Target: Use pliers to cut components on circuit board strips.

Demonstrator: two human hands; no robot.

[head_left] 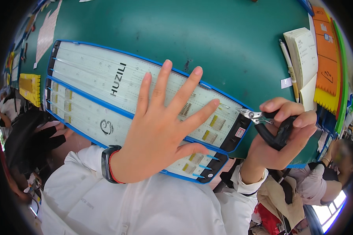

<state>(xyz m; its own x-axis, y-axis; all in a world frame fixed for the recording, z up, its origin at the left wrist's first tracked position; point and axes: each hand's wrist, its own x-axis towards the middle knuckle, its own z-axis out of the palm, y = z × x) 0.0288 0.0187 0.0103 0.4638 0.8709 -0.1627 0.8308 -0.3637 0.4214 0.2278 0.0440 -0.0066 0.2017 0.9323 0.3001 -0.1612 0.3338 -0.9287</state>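
Observation:
A long, blue-edged case (pixel 84 64) lies open at its lengthwise hinge, both halves showing pale boards. Thin lines run along the boards, and small metal pieces like hooks or springs (pixel 217 122) sit in rows near the ends. My left hand (pixel 161 127), fingers spread wide, is over the right part of the case and hides some of its middle; whether the palm presses on it I cannot tell. Black-handled nippers (pixel 276 137) are gripped in my right hand (pixel 292 147) just right of the case. Their metal jaws point left, close to its dark end strip (pixel 235 133).
The case rests on a green tabletop (pixel 223 39), its near edge over my lap. An open notebook (pixel 302 55) and a pen (pixel 289 66) lie at the right, beside orange and yellow foam boards (pixel 325 58). A yellow block (pixel 29 88) is at the left. Other people sit at both sides.

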